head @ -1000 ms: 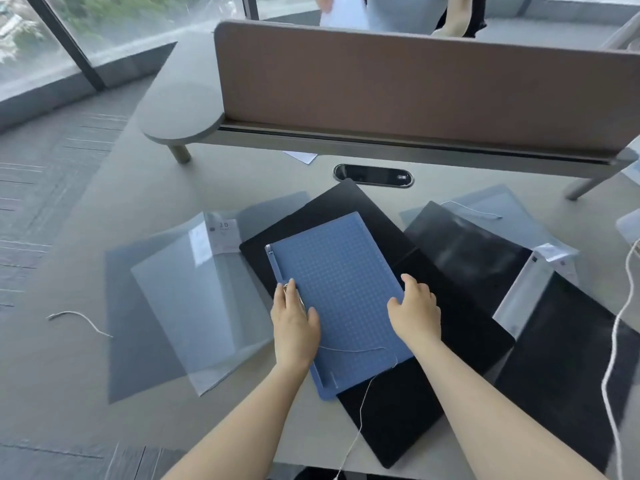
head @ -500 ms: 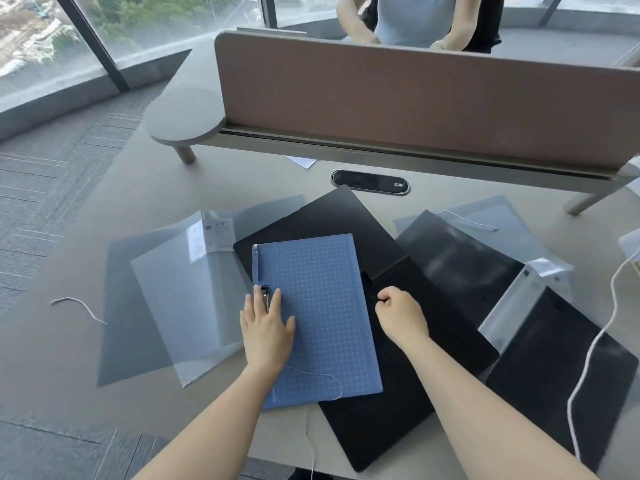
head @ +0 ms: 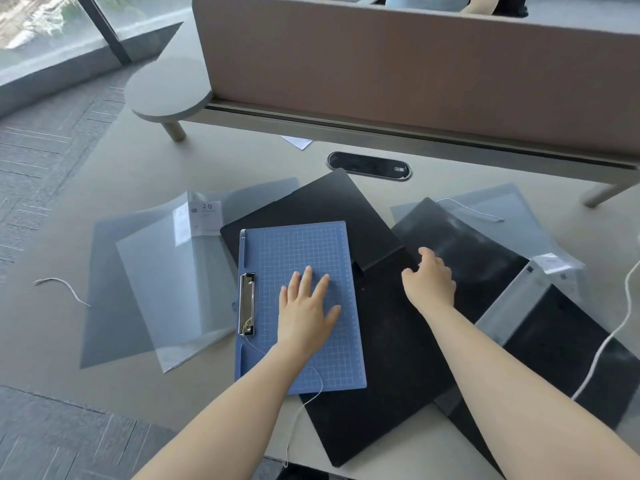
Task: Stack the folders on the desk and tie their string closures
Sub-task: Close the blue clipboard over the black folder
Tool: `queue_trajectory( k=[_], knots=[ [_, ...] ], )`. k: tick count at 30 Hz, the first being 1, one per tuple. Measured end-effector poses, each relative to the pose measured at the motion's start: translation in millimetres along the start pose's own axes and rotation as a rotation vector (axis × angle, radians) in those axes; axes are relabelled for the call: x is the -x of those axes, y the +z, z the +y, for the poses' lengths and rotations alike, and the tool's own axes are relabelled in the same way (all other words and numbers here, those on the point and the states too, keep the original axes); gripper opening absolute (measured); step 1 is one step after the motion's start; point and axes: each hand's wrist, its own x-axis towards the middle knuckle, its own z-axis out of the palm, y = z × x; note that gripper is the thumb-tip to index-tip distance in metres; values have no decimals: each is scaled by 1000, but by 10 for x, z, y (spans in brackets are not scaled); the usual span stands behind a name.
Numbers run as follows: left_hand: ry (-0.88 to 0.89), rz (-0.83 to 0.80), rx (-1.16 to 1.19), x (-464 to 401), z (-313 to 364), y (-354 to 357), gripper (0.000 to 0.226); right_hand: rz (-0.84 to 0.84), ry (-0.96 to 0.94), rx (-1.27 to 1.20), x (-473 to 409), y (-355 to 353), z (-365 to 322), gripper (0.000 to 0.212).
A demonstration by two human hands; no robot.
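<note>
A blue gridded folder (head: 304, 251) with a metal clip (head: 246, 303) on its left edge lies on top of a large black folder (head: 391, 375). My left hand (head: 306, 310) presses flat on the blue cover, fingers spread. Over the black folder, just right of the blue one, my right hand (head: 429, 280) hovers with loosely bent fingers and holds nothing. A thin white string (head: 304, 403) trails from the clip toward the desk's front edge. More black folders (head: 460, 251) and translucent grey ones (head: 166, 271) lie scattered either side.
A brown divider panel (head: 415, 71) closes off the back of the desk (head: 86, 393), with a cable grommet (head: 369, 165) in front of it. A loose string (head: 62, 287) lies at the left. A thick white cord (head: 609, 341) crosses the right side. Another person sits behind the divider.
My left hand slid from the clip edge onto the middle of the blue cover. My right hand opened and moved up and right off the blue folder's edge. The blue folder now lies straighter.
</note>
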Motion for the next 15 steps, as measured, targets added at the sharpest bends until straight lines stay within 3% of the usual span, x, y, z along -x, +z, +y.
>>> queue_trajectory(
  k=[10,15],
  knots=[
    [189,-56,-107,8,376,97,68,3,27,-241,-144,14,19,25],
    [157,-54,-145,-15,412,74,65,23,25,-238,-122,-81,63,19]
  ],
)
